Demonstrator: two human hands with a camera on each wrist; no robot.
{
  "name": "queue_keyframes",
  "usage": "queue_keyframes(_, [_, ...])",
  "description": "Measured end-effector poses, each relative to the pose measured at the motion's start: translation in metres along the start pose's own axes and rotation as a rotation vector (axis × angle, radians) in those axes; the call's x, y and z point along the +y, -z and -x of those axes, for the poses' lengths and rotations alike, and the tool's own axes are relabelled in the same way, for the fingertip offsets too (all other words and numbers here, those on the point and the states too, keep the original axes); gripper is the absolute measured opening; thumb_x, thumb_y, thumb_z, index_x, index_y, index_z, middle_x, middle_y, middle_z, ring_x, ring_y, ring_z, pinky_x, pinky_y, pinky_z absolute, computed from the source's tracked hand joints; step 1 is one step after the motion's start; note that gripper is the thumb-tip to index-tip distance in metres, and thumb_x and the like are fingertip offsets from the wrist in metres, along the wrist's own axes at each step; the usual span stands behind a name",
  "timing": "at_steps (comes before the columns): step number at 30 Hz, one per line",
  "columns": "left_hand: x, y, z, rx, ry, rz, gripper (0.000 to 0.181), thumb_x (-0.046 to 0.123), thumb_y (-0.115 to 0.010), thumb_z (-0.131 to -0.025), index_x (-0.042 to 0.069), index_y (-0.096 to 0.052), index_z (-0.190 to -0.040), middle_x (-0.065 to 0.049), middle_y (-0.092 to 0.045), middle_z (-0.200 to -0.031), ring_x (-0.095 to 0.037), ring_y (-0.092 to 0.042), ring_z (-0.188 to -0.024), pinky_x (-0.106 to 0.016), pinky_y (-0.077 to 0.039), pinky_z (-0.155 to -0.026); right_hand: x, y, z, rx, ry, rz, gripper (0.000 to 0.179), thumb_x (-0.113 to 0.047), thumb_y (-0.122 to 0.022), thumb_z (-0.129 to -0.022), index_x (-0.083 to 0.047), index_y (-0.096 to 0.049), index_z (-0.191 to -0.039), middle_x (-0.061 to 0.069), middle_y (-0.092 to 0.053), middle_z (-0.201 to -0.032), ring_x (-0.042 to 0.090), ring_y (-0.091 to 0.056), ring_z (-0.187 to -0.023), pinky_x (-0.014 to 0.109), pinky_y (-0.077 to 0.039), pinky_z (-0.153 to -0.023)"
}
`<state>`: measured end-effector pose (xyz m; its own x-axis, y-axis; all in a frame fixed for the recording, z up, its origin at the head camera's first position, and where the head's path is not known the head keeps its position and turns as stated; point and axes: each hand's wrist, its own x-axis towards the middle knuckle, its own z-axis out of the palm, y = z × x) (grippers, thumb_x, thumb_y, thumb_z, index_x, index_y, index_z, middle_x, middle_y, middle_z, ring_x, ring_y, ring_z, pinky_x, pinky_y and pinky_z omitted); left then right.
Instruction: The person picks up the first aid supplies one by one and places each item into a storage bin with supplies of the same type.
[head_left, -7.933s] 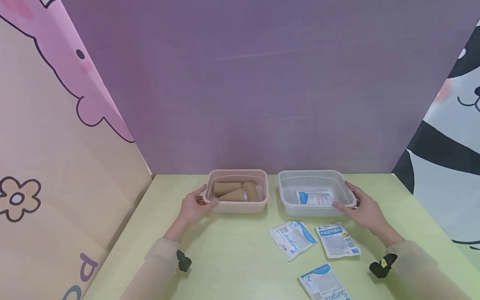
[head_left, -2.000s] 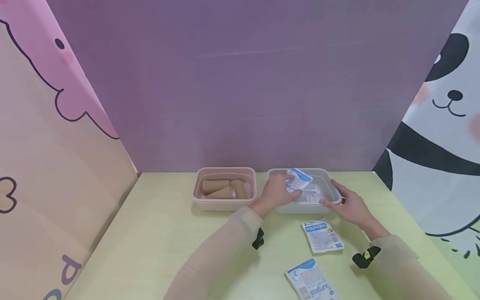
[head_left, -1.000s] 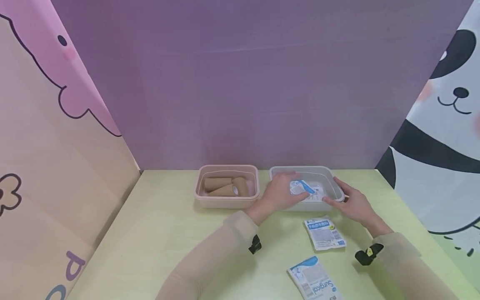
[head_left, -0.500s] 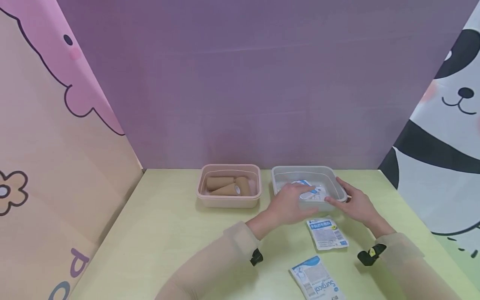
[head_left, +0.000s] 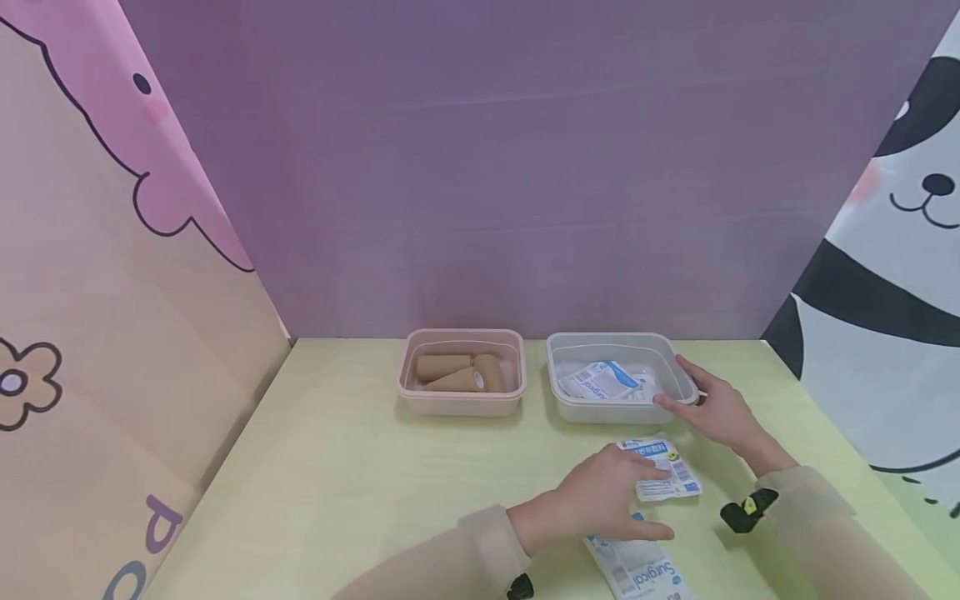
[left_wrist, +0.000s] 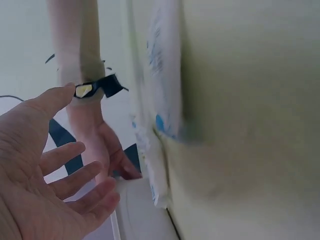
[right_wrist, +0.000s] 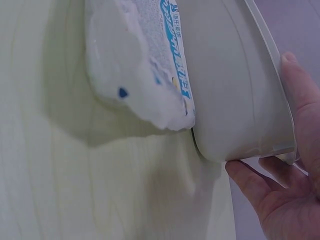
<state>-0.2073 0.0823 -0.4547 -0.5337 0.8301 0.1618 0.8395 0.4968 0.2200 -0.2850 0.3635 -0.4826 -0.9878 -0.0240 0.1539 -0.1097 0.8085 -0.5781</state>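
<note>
White packets, blue print; pale-grey tub; pink tub.

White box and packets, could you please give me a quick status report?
Left hand spread, over two packets on the table; right hand gripping the white box. At least two packets inside it. Nothing visible blocking the left hand.

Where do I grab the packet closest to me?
I'd pinch the packet by its left and right edges, coming straight down. It lies flat on the table, so its underside is hard to get at, but its sides look thick enough to pinch. The left hand hovers above, fingers apart.
</note>
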Motion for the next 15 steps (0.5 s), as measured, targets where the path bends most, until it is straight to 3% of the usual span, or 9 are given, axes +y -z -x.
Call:
queue_keyframes(5, [0.009, -0.008, 0.008, -0.02, -0.041, -0.078, 0.067, 0.069, -0.075, -0.089, 0.033, -0.067, -0.145, 0.014, -0.067, -0.143, -0.001, -0.061, -0.132, -0.017, -0.046, -0.11, 0.001, 0.001, -0.001, 0.005, -0.007, 0.012, 0.1, -0.053, -0.073, -0.099, -0.001, -0.022, -0.168, 0.041, -0.044, -0.156, 0.055, -0.061, -0.127, 0.059, -0.061, -0.094])
queue_keyframes(9, [0.014, -0.015, 0.013, -0.046, -0.039, -0.117, 0.071, 0.075, -0.075, -0.084, 0.038, -0.066, -0.145, 0.017, -0.066, -0.144, -0.004, -0.06, -0.129, -0.015, -0.049, -0.097, 0.002, 0.001, -0.001, -0.002, -0.014, 0.008, 0.101, -0.053, -0.073, -0.099, -0.001, -0.021, -0.168, 0.042, -0.042, -0.157, 0.058, -0.058, -0.131, 0.06, -0.06, -0.095])
queue_keyframes(12, [0.019, -0.021, 0.017, -0.106, -0.035, -0.176, 0.076, 0.08, -0.072, -0.082, 0.043, -0.062, -0.148, 0.02, -0.061, -0.149, -0.005, -0.058, -0.128, -0.016, -0.049, -0.089, 0.002, 0.001, -0.001, -0.015, -0.026, 0.001, 0.102, -0.054, -0.072, -0.099, -0.002, -0.019, -0.169, 0.042, -0.039, -0.159, 0.062, -0.052, -0.136, 0.065, -0.057, -0.1])
queue_keyframes(15, [0.025, -0.027, 0.019, -0.202, -0.035, -0.24, 0.078, 0.083, -0.069, -0.083, 0.048, -0.054, -0.152, 0.022, -0.054, -0.155, -0.004, -0.053, -0.13, -0.017, -0.048, -0.09, 0.0, 0.0, -0.001, -0.026, -0.036, -0.004, 0.103, -0.055, -0.071, -0.099, -0.003, -0.017, -0.169, 0.042, -0.036, -0.161, 0.065, -0.045, -0.14, 0.068, -0.052, -0.104])
